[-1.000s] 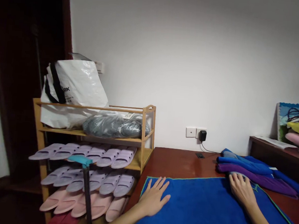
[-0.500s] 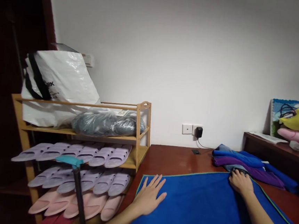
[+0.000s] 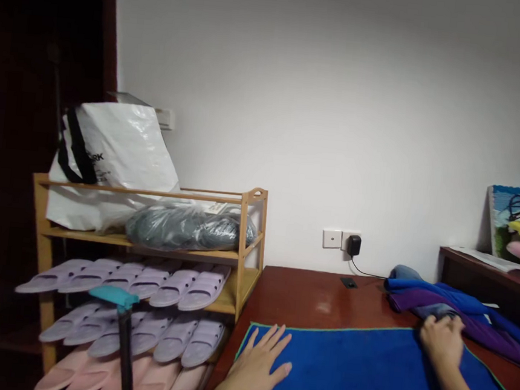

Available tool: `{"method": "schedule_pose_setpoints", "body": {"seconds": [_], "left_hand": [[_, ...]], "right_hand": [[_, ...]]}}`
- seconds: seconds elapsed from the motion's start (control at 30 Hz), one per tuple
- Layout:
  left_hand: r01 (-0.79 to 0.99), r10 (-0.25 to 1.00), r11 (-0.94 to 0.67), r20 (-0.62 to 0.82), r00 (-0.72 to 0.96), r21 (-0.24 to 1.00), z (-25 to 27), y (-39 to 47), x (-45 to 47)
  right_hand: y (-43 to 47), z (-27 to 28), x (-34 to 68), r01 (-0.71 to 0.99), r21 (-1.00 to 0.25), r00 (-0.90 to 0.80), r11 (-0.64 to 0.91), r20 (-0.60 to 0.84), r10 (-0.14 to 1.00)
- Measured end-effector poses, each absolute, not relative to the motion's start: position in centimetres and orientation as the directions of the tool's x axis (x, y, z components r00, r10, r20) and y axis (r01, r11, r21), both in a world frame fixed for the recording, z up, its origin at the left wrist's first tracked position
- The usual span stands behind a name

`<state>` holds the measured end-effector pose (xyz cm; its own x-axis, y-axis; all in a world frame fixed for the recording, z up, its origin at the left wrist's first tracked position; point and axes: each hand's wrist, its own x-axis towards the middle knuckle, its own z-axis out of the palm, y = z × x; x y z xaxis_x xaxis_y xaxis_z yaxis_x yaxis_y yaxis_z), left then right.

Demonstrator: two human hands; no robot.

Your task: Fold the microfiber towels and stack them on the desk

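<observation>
A blue cloth with a green edging [image 3: 344, 372] lies spread over the reddish-brown tabletop. On its far left corner my left hand [image 3: 259, 365] rests palm down, fingers stretched and apart, with nothing held. My right hand [image 3: 442, 344] is at the cloth's far edge on the right, its fingers curled and closed. Grey-blue fabric shows just behind those knuckles; what the fingers grip is hidden. Right beyond that hand, a heap of blue, purple and grey-blue cloths [image 3: 455, 306] lies crumpled on the table.
Left of the table [image 3: 287, 294] stands a wooden rack [image 3: 242, 242] with several lilac slippers [image 3: 204, 287], pink slippers and a white bag [image 3: 127, 147]. A blue-topped pole [image 3: 124, 347] rises before it. A black plug [image 3: 353, 245] sits in the wall. A raised shelf [image 3: 486, 260] is at right.
The view has tilted up slightly and shifted, so the scene sits lower. My left hand stays flat on the cloth's corner; my right hand remains curled at the far edge.
</observation>
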<state>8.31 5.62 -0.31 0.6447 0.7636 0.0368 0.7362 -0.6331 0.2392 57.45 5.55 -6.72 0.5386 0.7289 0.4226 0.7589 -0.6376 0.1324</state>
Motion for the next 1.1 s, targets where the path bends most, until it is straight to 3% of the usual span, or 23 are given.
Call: {"method": "schedule_pose_setpoints", "body": {"seconds": [0.13, 0.27, 0.43, 0.63, 0.77, 0.93, 1.1], "left_hand": [[0.724, 0.75, -0.651, 0.042, 0.661, 0.227, -0.3, 5.6, 8.4], [0.706, 0.724, -0.677, 0.014, 0.69, 0.208, 0.2, 5.0, 7.7], [0.659, 0.678, -0.722, 0.026, 0.735, 0.213, 0.5, 2.6, 5.2], [0.63, 0.661, -0.737, 0.063, 0.748, 0.244, -0.2, -0.5, 1.5], [0.65, 0.676, -0.716, 0.021, 0.736, 0.253, 0.0, 0.3, 1.1], [0.683, 0.704, -0.688, -0.001, 0.71, 0.244, 0.5, 3.6, 2.6], [0.688, 0.71, -0.685, 0.008, 0.704, 0.241, 0.5, 6.5, 3.6]], "right_hand": [[3.2, -5.7, 53.0, 0.783, 0.266, 0.418, -0.563, 0.445, 0.792], [-2.1, -5.2, 50.9, 0.822, 0.257, 0.364, -0.508, 0.449, 0.816], [-8.1, -5.7, 50.1, 0.879, 0.13, 0.384, -0.458, 0.373, 0.845], [-11.5, -7.1, 52.0, 0.946, 0.016, 0.318, -0.325, 0.163, 0.934], [-11.2, -7.8, 55.4, 0.934, -0.117, 0.343, -0.339, 0.021, 0.939], [-7.5, -8.8, 58.1, 0.824, -0.206, 0.55, -0.528, 0.066, 0.832], [-4.4, -8.7, 59.7, 0.797, -0.335, 0.566, -0.503, 0.121, 0.815]]}}
